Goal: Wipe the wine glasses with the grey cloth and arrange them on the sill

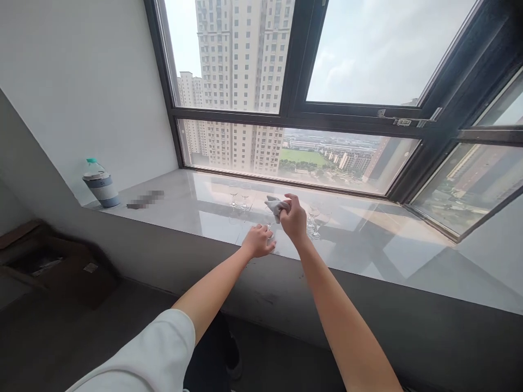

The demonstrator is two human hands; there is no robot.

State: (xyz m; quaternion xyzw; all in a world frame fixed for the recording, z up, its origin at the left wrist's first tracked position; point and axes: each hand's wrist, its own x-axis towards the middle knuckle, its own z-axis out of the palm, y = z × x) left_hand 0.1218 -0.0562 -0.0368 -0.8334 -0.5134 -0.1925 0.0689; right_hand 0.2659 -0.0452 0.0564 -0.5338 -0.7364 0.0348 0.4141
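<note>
My right hand (294,218) is closed on a crumpled white cloth (277,207) above the windowsill. Lower and to its left, my left hand (259,241) curls its fingers by the sill's front edge, around what looks like a small clear glass (269,226), mostly hidden by the fingers. Left of the cloth, two small stemmed glasses (233,196) stand upright on the sill. Several more stemmed glasses (315,224) stand just right of my right wrist, partly covered by it.
The glossy pale windowsill (180,209) runs beneath dark-framed windows (229,117). At its left end are a tilted-looking bottle with a green cap and grey-blue sleeve (102,188) and a blurred-out object (145,199). A cardboard box (61,267) sits on the floor, lower left.
</note>
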